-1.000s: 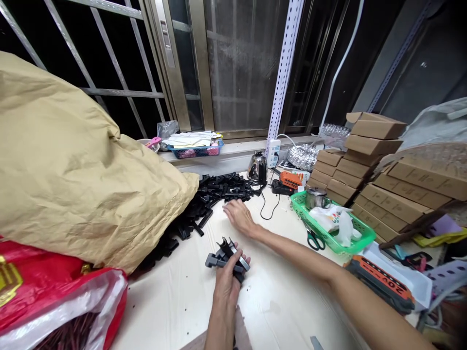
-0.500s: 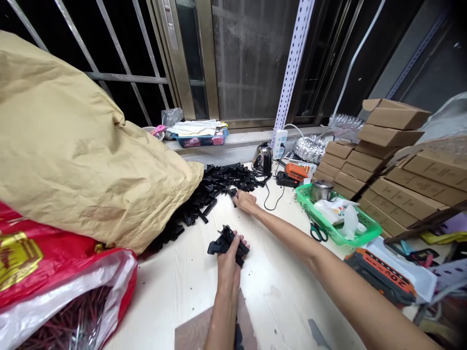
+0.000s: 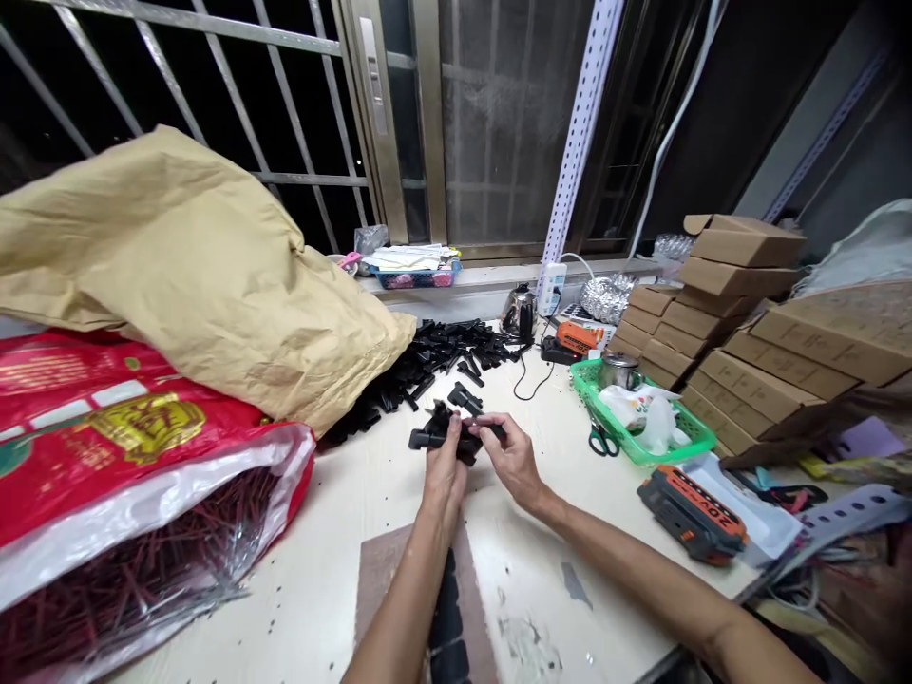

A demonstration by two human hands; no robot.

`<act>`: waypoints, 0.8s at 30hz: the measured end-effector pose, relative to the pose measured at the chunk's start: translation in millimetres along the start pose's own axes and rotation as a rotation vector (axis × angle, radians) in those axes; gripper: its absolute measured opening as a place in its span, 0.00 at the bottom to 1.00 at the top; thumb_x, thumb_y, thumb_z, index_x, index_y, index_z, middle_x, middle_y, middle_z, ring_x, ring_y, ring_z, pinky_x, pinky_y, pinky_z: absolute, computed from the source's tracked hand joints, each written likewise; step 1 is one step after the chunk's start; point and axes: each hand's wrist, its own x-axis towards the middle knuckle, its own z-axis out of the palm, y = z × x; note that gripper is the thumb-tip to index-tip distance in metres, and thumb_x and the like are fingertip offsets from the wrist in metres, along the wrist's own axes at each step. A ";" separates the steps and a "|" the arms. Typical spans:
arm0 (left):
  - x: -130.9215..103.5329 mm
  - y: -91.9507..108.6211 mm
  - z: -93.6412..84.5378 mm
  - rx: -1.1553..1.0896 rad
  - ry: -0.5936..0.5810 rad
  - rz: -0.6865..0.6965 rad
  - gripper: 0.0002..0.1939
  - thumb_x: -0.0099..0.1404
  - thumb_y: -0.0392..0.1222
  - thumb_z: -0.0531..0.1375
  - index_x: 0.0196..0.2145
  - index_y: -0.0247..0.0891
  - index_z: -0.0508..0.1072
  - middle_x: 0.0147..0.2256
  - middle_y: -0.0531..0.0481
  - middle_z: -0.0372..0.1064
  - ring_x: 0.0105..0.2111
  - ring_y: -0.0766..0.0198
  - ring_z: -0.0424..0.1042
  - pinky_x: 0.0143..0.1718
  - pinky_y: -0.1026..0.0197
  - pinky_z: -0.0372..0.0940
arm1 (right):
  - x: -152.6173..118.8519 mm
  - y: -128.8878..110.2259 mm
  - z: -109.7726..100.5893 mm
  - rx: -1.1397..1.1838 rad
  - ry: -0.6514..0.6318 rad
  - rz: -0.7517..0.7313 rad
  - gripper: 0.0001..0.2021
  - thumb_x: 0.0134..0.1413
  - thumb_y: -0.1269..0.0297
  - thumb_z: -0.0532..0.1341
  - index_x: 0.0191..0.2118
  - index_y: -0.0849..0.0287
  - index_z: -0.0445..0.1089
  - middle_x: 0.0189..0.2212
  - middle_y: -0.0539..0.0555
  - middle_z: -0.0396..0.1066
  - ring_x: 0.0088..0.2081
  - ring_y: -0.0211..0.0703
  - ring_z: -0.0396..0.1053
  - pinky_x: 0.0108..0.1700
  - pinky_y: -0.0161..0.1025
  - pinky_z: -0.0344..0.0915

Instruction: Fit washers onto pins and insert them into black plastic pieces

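My left hand (image 3: 446,461) is closed round a bunch of black plastic parts (image 3: 438,432) above the white table. Close on its right, my right hand (image 3: 509,456) pinches a black part (image 3: 491,429) against that bunch. Another black piece (image 3: 465,397) sticks out just beyond the fingers. A large pile of similar black parts (image 3: 456,347) spreads over the table behind both hands, partly under a tan paper sack (image 3: 235,275). Below my left forearm, a row of black pieces (image 3: 447,608) lies on a brown board (image 3: 381,570).
At the left, a red bag (image 3: 142,408) holds many thin dark red rods (image 3: 178,541). To the right are a green basket (image 3: 641,454), scissors (image 3: 602,439), an orange-black battery (image 3: 694,513) and stacked cardboard boxes (image 3: 762,380). A kettle (image 3: 519,312) stands at the back.
My right hand has come back from the pile to my left hand, bringing a black part. The view has shifted, showing more of the red bag.
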 end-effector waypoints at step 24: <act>-224.2 138.9 -213.7 0.591 0.730 0.462 0.16 0.40 0.38 0.71 0.31 0.35 0.77 0.31 0.45 0.76 0.34 0.56 0.75 0.39 0.58 0.68 | -64.3 -126.7 267.1 -0.367 -0.945 -0.327 0.11 0.64 0.64 0.53 0.42 0.61 0.71 0.40 0.54 0.70 0.43 0.41 0.68 0.46 0.39 0.64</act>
